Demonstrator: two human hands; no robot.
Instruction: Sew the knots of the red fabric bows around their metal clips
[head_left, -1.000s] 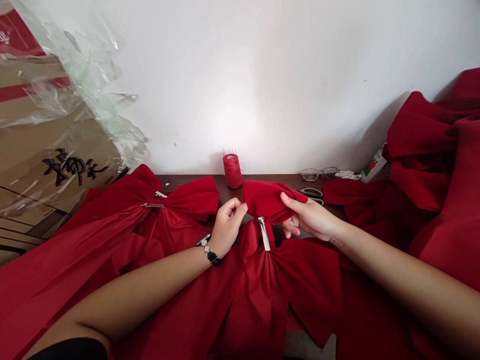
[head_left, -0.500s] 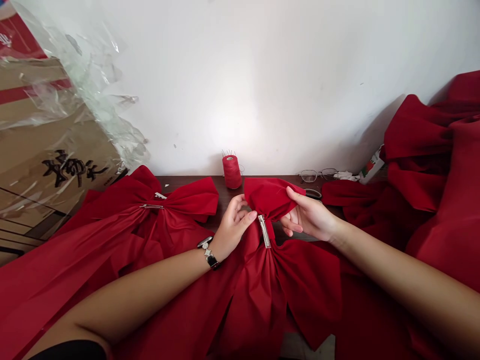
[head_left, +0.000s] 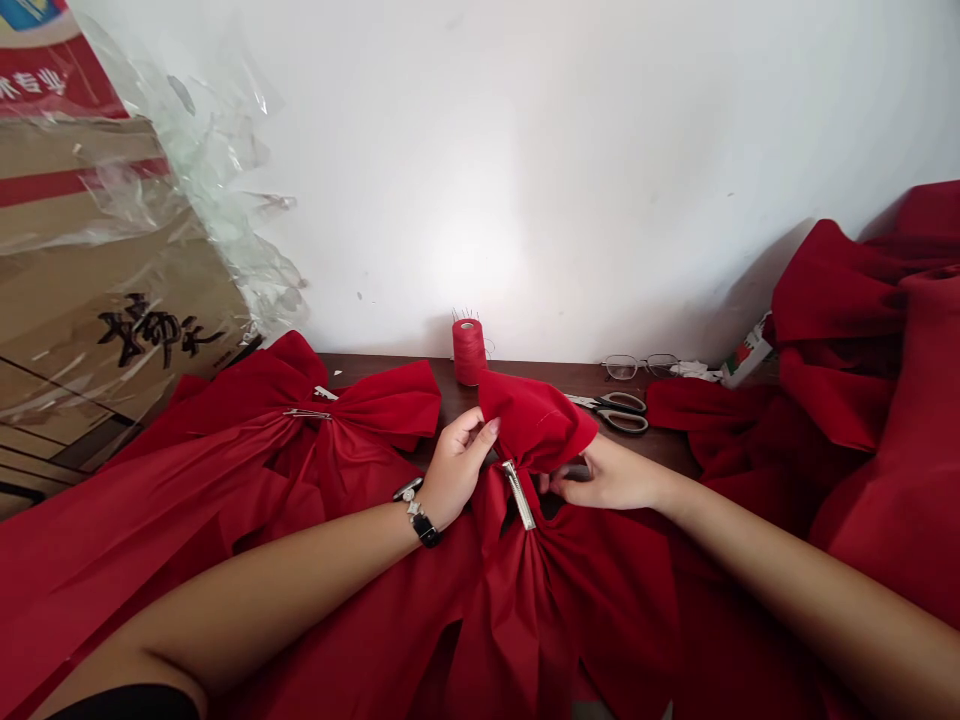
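Red cloth is being worked at the middle of a dark wooden tabletop [head_left: 382, 372]. At far left, a cardboard carton [head_left: 97, 250] is being overhung by crumpled clear plastic film [head_left: 225, 200], and a large red bow [head_left: 187, 420] is being held at its gathered centre by a metal clip [head_left: 307, 414]. Behind the work, a cone of red thread [head_left: 469, 352] is standing with pins [head_left: 466, 314] stuck in its top.

The left hand [head_left: 457, 465], with a black-and-silver wristband [head_left: 420, 522] on its wrist, is being kept half open, its curled fingers against the left side of a red fabric loop [head_left: 536, 420]; whether the cloth is actually being pinched cannot be told. That loop is being raised from the top of a second red bow [head_left: 600, 590], just above its metal clip [head_left: 519, 495]. The right hand [head_left: 607, 478] is being pushed in beneath the loop, its fingers hidden by cloth, so its grip cannot be told.

Further right, black-handled scissors [head_left: 615, 410] and eyeglasses [head_left: 630, 366] are being left on the tabletop, beside a heap of red fabric [head_left: 840, 330]. The loop appears to be under shaping, and evening its folds around the clip seems called for next.
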